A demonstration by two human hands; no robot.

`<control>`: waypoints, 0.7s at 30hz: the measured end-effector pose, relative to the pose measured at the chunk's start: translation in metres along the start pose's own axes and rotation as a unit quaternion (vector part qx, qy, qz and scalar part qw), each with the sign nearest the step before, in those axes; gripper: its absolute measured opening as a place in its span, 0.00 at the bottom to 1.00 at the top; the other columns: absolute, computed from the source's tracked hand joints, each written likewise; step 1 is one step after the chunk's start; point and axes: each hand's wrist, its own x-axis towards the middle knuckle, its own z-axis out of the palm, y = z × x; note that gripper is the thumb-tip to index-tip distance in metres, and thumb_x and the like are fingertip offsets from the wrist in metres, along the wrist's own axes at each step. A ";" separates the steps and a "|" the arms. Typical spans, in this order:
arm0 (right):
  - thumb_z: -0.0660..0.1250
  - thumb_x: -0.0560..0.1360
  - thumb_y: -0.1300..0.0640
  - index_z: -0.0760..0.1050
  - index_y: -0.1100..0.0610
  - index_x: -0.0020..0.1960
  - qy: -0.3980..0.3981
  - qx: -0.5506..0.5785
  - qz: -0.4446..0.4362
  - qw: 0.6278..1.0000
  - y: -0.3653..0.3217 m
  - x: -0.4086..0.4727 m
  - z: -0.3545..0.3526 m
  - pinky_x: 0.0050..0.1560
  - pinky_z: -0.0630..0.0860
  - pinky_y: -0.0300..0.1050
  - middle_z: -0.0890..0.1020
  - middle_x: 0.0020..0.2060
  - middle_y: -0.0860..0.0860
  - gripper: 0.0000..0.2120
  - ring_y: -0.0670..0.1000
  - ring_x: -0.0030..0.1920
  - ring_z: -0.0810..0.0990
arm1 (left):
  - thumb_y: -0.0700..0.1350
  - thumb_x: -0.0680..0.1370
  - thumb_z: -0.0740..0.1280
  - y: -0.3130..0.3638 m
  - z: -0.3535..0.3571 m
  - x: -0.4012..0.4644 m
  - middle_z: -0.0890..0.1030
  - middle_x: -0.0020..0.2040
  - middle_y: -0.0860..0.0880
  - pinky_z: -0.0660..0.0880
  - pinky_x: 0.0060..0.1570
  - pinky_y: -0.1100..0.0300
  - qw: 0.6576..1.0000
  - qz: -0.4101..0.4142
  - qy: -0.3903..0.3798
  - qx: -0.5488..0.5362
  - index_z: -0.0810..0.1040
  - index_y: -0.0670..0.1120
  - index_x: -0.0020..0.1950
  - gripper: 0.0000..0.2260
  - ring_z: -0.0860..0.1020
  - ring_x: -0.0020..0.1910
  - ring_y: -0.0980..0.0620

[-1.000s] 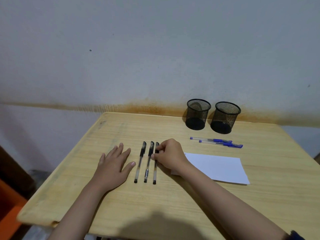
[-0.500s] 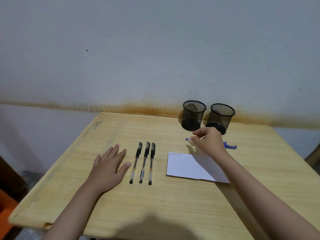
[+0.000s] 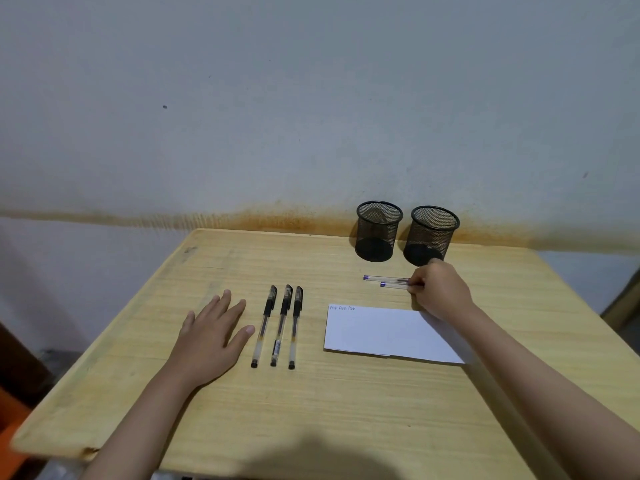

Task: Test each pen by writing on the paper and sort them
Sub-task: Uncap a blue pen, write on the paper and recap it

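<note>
Fingers (image 3: 414, 284) of the right hand (image 3: 440, 289) curl onto the two blue pens (image 3: 388, 280) at 2 o'clock on the table (image 3: 346, 410); whether they pinch one, I cannot tell. Left hand (image 3: 211, 336) lies flat, spread, at 9 o'clock beside three black pens (image 3: 280, 325). Paper (image 3: 381, 332) lies at 3 o'clock, two mesh cups (image 3: 407, 232) at 1.

Three capped black pens (image 3: 281, 325) lie parallel at center, pointing near to far, left of a white paper (image 3: 388, 332) lying flat with small writing at its far-left corner, while two blue pens (image 3: 389, 281) lie crosswise just beyond it, near two upright black mesh cups (image 3: 405, 232).
</note>
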 end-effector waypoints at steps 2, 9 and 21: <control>0.69 0.73 0.60 0.84 0.57 0.46 0.000 -0.020 -0.015 1.000 -0.002 -0.001 -0.002 0.36 0.69 0.44 0.72 0.43 0.52 0.05 0.57 0.48 0.74 | 0.61 0.78 0.51 0.000 0.000 0.000 0.49 0.78 0.52 0.45 0.73 0.45 1.000 0.000 0.002 0.001 0.55 0.54 0.75 0.27 0.46 0.76 0.53; 0.70 0.73 0.58 0.83 0.58 0.47 0.047 -0.004 -0.059 0.997 -0.003 -0.005 -0.007 0.35 0.67 0.44 0.77 0.45 0.55 0.05 0.57 0.49 0.74 | 0.61 0.78 0.53 0.001 -0.001 0.000 0.50 0.78 0.52 0.45 0.73 0.45 1.000 -0.001 0.006 -0.012 0.57 0.54 0.75 0.26 0.47 0.76 0.53; 0.67 0.75 0.64 0.77 0.54 0.47 0.121 0.467 -0.053 0.874 -0.064 -0.042 -0.057 0.37 0.78 0.41 0.79 0.35 0.51 0.06 0.48 0.35 0.79 | 0.47 0.74 0.68 0.078 -0.027 -0.005 0.75 0.61 0.56 0.66 0.60 0.61 0.935 -0.001 0.151 -0.320 0.75 0.53 0.61 0.15 0.70 0.63 0.58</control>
